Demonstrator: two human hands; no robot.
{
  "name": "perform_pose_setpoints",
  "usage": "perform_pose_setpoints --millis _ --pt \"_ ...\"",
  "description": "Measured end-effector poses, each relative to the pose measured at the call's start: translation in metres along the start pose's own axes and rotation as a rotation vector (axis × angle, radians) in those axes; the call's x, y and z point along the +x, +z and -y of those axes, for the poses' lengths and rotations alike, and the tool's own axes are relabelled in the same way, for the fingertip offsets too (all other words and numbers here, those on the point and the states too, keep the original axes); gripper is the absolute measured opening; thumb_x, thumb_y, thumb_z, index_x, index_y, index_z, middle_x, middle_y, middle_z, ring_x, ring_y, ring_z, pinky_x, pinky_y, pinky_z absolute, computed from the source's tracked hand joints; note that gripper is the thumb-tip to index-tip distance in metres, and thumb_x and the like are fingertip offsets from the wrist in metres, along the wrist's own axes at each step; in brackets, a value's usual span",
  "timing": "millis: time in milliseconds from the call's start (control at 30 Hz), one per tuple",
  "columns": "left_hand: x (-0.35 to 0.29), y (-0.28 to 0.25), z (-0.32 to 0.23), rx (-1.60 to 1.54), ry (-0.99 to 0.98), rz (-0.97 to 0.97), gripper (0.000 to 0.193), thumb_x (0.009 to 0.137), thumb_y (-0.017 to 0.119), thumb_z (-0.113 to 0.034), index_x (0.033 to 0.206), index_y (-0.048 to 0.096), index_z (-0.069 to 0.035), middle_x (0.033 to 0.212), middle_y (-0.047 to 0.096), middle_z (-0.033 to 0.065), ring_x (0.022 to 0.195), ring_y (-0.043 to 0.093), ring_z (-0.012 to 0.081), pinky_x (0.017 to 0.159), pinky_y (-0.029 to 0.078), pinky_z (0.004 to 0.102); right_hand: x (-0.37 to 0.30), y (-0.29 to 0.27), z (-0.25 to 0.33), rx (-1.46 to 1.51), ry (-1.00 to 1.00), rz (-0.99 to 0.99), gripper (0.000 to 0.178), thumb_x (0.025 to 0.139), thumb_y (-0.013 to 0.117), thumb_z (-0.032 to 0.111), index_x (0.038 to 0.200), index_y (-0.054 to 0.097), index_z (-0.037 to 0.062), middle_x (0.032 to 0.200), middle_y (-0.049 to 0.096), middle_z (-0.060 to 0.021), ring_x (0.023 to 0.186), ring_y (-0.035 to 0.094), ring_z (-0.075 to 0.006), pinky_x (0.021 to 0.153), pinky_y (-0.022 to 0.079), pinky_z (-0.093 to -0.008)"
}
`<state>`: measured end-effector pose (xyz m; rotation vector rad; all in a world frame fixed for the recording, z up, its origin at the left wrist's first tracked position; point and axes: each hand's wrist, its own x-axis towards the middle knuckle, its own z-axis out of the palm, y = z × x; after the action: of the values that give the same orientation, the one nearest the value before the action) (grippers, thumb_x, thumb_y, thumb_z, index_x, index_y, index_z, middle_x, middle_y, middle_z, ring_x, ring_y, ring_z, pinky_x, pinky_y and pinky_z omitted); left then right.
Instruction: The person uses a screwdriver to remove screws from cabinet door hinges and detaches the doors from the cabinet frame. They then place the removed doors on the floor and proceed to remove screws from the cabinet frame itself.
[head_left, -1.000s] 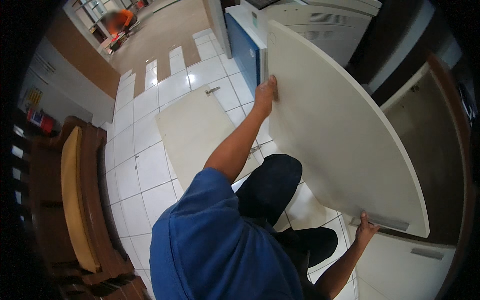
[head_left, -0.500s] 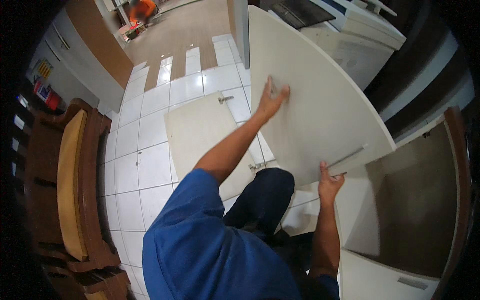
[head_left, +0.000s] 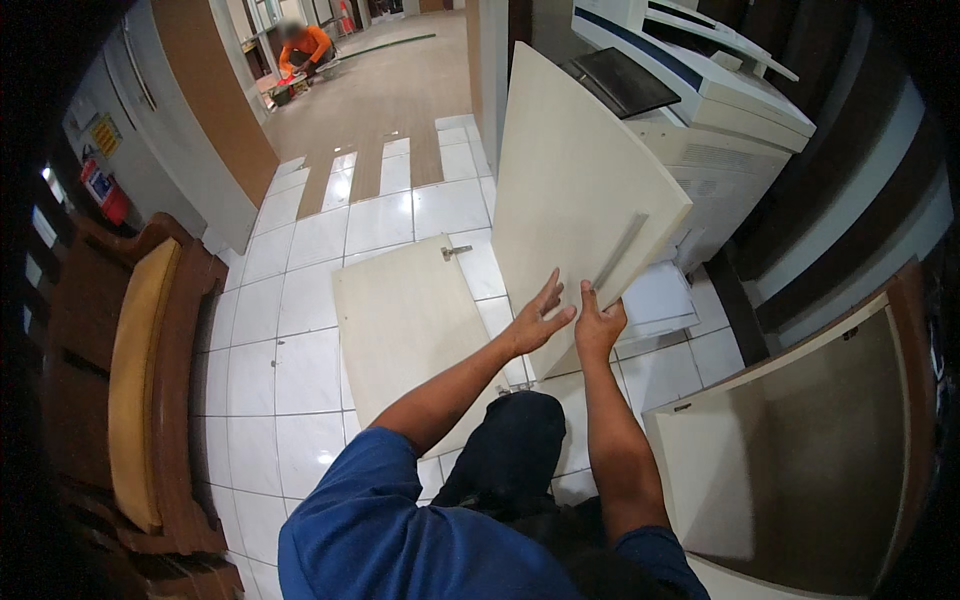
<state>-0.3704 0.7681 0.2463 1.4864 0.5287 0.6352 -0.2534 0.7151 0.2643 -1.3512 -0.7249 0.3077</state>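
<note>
A cream cabinet door (head_left: 560, 190) stands upright and tilted in front of me, its slim metal handle (head_left: 622, 250) near the right edge. My right hand (head_left: 600, 322) grips that edge below the handle, thumb on the front face, other fingers mostly hidden behind. Fingers spread, my left hand (head_left: 540, 318) is at the door's lower face; whether it touches I cannot tell. Flat on the tiles to the left lies another cream cabinet door (head_left: 410, 330) with metal hinges (head_left: 455, 252). On the right is the open cabinet (head_left: 700, 470) with a brown edge.
A large white printer (head_left: 710, 130) stands behind the door, a black flap at its side. Along the left runs a wooden bench (head_left: 195, 400) with a yellow cushion (head_left: 145, 390). Farther off, a person in orange (head_left: 308, 48) crouches on wood-look flooring (head_left: 390, 85).
The upright door has swung away from the cabinet, toward the left and farther off. My right hand has moved left with its edge; my left hand has come down close to the right.
</note>
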Motion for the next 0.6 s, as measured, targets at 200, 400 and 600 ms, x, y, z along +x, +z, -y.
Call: perform_pose_setpoints --millis 200,400,600 --pt "-0.026 -0.012 0.038 -0.176 -0.205 -0.162 0.090 0.091 0.052 -0.055 0.152 -0.002 -0.016 0.151 0.023 0.0251 0.139 0.028 0.0363 0.103 0.038 0.0513 0.017 0.029 -0.005 -0.090 0.000 -0.041 0.030 0.085 0.070 0.017 0.100 0.062 -0.0072 0.092 0.068 -0.0163 0.084 0.064 -0.0248 0.078 0.048 -0.0356" --pt "-0.140 -0.091 0.183 0.297 -0.595 -0.787 0.102 0.078 0.061 -0.068 0.145 0.028 0.002 0.139 0.040 0.0314 0.131 0.041 0.0393 0.109 0.033 0.0421 0.023 0.047 -0.003 -0.034 -0.018 -0.054 0.030 0.086 0.071 0.016 0.101 0.062 -0.0084 0.093 0.068 -0.0150 0.084 0.063 -0.0226 0.080 0.048 -0.0333" --pt "-0.327 -0.147 0.244 0.586 -1.429 -1.068 0.116 0.067 0.067 -0.071 0.151 0.013 -0.012 0.150 0.015 0.0315 0.136 0.025 0.0476 0.106 0.031 0.0573 0.017 0.038 0.010 -0.005 0.045 0.088 0.038 0.087 0.070 0.015 0.114 0.056 -0.0078 0.105 0.064 -0.0133 0.095 0.059 -0.0194 0.086 0.046 -0.0308"
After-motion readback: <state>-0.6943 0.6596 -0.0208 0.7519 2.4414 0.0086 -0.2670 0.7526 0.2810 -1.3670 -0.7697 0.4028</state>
